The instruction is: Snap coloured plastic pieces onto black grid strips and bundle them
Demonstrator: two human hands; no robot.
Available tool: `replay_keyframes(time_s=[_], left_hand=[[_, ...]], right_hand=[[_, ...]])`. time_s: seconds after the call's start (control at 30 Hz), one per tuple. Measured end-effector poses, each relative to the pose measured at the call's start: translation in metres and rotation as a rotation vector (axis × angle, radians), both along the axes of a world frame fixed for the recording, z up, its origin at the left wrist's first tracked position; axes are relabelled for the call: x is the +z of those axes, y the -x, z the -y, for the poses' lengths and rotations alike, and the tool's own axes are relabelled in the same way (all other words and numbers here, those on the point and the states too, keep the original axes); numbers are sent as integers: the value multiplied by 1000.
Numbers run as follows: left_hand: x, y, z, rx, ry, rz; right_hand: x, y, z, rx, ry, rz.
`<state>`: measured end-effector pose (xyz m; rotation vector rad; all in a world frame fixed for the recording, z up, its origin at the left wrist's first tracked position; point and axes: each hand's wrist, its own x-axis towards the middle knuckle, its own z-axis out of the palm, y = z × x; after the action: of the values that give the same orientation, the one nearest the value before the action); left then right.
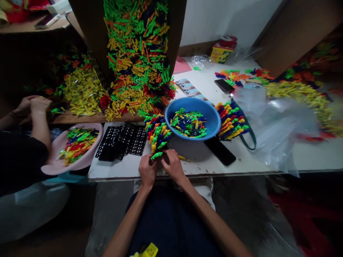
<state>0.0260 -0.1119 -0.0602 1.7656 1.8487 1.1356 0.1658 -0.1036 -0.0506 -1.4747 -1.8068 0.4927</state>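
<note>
Close to the table's front edge, my left hand (148, 170) and my right hand (173, 165) face each other with curled fingers. Between and just beyond them is a tray filled with rows of small coloured plastic figures (158, 135), in green, yellow, red, blue and orange. Both hands grip its near end, where a green figure (157, 155) sticks out; my fingertips are partly hidden. A blue basin (193, 137) of loose figures stands right behind my right hand. To the left lie several black perforated trays (122, 141).
A second filled tray (232, 121) and a black phone (221, 151) lie right of the basin. Clear plastic bags (284, 125) cover the right side. A big box (139, 57) spills figures at the back. At left, a co-worker's hands (40, 104) are above a pink basin (98, 144).
</note>
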Motion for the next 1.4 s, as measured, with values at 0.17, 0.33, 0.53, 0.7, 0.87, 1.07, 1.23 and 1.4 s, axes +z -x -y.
replay_keyframes(time_s=[0.17,0.33,0.53,0.7,0.87,1.07,1.23,1.4], left_hand=[[-4,-6,-7,86,-78,-125],[-8,-7,-6,173,-112,-94],[-10,-3,-2,228,-38,15],[-7,0,0,272,-15,41],[-1,3,-2,235,52,15],[7,6,-6,192,184,-87],[4,10,-12,163,115,-225],[-3,13,-15,127,38,-309]], right_hand=[[-10,2,-3,67,26,19],[-13,5,-3,91,21,10],[-16,16,1,100,9,-9],[-12,22,4,60,7,21],[8,18,6,24,-21,-41],[50,7,-21,99,-322,-44],[58,-2,-54,272,-334,111],[49,-7,-62,344,-340,104]])
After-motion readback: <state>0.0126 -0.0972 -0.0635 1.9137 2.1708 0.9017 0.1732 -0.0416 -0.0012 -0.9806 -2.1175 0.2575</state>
